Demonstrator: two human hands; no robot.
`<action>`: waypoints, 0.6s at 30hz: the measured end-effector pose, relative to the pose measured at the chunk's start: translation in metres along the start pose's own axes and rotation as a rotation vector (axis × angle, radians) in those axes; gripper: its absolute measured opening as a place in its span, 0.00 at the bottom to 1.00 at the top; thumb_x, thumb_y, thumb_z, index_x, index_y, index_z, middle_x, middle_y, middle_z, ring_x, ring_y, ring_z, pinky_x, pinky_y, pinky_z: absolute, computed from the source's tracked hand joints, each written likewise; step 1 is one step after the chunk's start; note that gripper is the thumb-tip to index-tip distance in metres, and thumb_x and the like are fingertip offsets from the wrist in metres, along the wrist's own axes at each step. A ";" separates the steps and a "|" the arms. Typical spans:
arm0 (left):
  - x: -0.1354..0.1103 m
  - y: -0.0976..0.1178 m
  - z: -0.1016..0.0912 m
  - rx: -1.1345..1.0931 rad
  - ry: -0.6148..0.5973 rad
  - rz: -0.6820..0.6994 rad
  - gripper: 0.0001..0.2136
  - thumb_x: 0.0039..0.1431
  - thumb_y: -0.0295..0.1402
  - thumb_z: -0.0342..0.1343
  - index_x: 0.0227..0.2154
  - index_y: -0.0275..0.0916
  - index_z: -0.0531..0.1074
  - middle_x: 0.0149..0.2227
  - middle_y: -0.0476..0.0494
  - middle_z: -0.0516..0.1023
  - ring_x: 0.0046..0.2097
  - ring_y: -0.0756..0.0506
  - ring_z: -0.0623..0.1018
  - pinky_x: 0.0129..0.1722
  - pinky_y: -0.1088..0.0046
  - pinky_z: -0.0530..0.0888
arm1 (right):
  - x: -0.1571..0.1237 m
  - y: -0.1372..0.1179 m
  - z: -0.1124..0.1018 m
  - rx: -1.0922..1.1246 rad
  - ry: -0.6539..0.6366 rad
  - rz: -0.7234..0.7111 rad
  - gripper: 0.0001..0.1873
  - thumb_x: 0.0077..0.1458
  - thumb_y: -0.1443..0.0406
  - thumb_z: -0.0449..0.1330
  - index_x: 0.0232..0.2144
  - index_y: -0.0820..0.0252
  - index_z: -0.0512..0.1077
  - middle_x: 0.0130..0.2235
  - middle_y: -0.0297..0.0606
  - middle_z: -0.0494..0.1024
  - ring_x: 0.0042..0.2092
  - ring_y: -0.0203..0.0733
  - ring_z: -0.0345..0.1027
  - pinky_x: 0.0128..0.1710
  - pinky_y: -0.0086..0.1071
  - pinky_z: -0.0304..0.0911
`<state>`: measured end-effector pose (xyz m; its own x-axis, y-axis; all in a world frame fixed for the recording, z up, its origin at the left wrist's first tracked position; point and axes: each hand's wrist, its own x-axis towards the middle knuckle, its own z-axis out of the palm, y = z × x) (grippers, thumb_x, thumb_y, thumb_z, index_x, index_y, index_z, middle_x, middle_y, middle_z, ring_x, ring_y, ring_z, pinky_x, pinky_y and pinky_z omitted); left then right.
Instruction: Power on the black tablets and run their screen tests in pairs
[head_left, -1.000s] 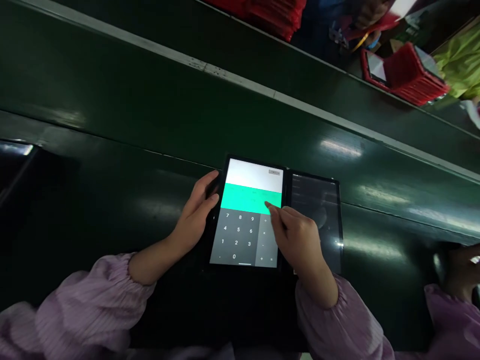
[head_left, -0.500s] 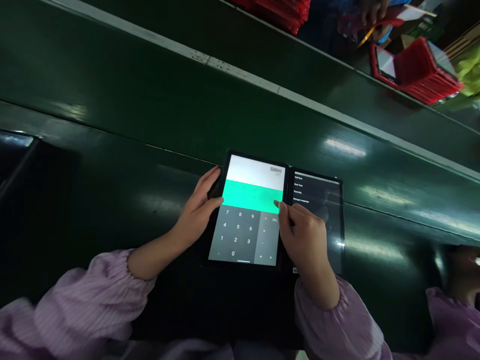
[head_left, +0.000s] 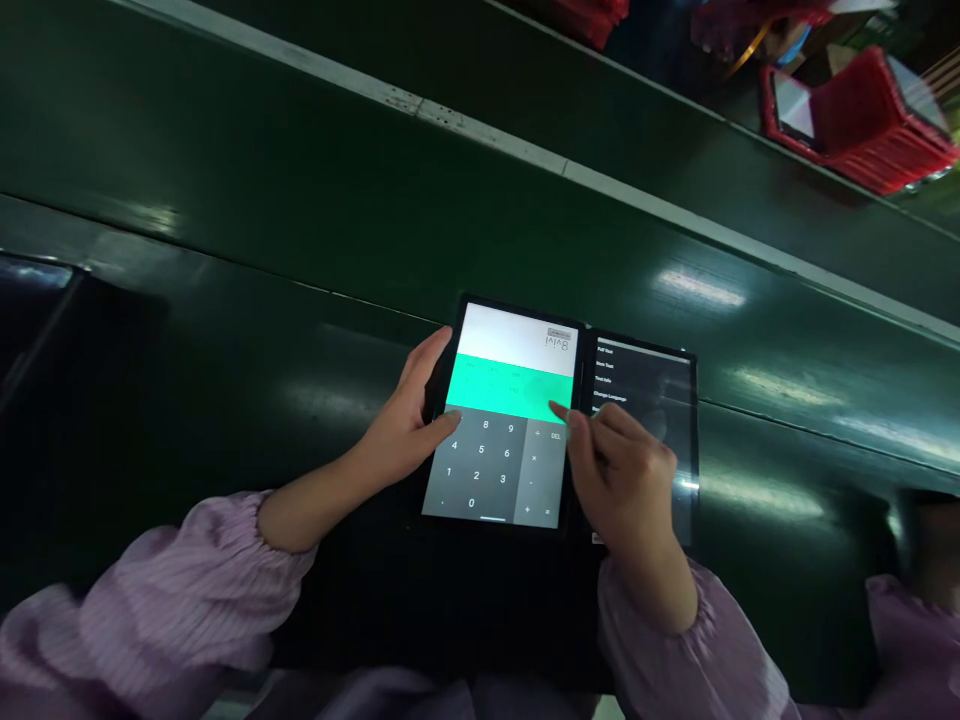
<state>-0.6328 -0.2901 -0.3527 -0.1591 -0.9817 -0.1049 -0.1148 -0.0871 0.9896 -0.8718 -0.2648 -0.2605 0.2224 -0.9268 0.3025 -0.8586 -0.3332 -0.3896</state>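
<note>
A tablet (head_left: 504,410) lies on the dark green belt, its screen lit with a calculator: white strip on top, green band, grey number pad. My left hand (head_left: 409,425) grips its left edge, thumb on the keypad's corner. My right hand (head_left: 619,470) is curled, index finger touching the screen's right side at the green band's lower edge. A second tablet (head_left: 660,400) lies touching the first on the right, showing a dark menu with white text, partly covered by my right hand.
The green conveyor belt (head_left: 300,220) runs across the view with a pale metal rail (head_left: 480,135) beyond it. Red trays (head_left: 862,125) holding devices stand at the far right. Another person's sleeve (head_left: 915,640) is at the right edge.
My right index finger has slid rightwards along the green band. Characters have appeared in the calculator's white strip, and the second tablet's menu has lit up. My left thumb has moved onto the keypad.
</note>
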 end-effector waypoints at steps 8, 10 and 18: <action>-0.001 0.004 0.005 -0.216 0.067 0.037 0.37 0.58 0.35 0.64 0.71 0.48 0.66 0.76 0.40 0.66 0.79 0.27 0.57 0.75 0.40 0.63 | 0.001 0.006 0.016 -0.061 -0.040 0.015 0.22 0.75 0.63 0.53 0.45 0.61 0.87 0.27 0.33 0.69 0.24 0.30 0.60 0.22 0.24 0.52; 0.000 0.006 0.006 -0.235 0.087 0.034 0.36 0.57 0.34 0.63 0.70 0.48 0.67 0.74 0.40 0.69 0.79 0.27 0.58 0.75 0.40 0.64 | 0.001 0.006 0.015 -0.051 -0.091 0.028 0.21 0.76 0.62 0.53 0.47 0.58 0.87 0.29 0.34 0.70 0.25 0.30 0.62 0.22 0.25 0.52; 0.000 0.009 0.009 -0.264 0.122 0.037 0.32 0.56 0.34 0.63 0.66 0.47 0.71 0.71 0.40 0.73 0.78 0.28 0.60 0.75 0.40 0.65 | 0.000 0.009 0.011 -0.073 -0.028 0.080 0.24 0.75 0.62 0.52 0.39 0.60 0.88 0.26 0.32 0.65 0.24 0.30 0.57 0.22 0.25 0.50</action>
<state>-0.6424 -0.2899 -0.3442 -0.0374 -0.9967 -0.0717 0.1503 -0.0765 0.9857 -0.8744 -0.2699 -0.2737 0.1636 -0.9548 0.2484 -0.9053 -0.2453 -0.3468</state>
